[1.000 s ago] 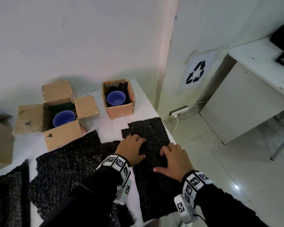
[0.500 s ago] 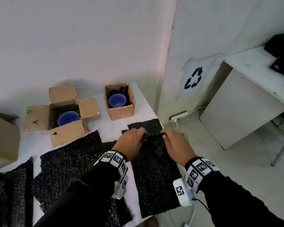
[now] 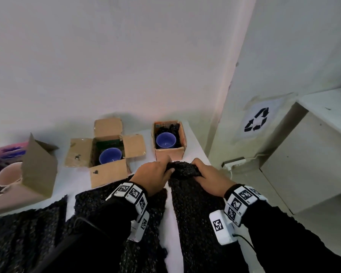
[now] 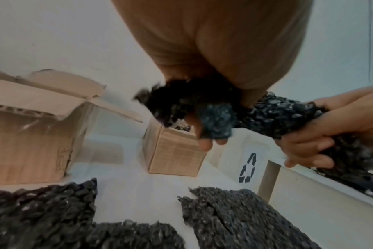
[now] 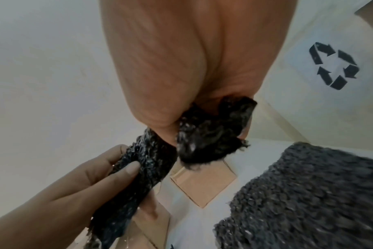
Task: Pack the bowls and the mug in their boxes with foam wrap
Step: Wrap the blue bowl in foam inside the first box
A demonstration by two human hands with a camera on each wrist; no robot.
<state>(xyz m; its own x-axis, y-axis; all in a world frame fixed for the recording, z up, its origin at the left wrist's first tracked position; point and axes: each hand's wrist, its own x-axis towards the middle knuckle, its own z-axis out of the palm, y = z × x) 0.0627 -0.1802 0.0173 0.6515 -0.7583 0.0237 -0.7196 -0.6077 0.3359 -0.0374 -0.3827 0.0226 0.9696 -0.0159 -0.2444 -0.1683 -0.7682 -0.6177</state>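
Both hands, left (image 3: 153,177) and right (image 3: 210,179), grip the foam (image 3: 193,203) bunched just before the small box (image 3: 169,152) holding a bowl (image 3: 165,140). Keep the bunch tight, then tuck it around that bowl.

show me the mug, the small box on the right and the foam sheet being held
mug (image 3: 7,175): head view, on its pale inner wall.
small box (image 3: 170,154): head view, on its front wall.
foam sheet (image 3: 182,171): head view, on the bunched top edge.
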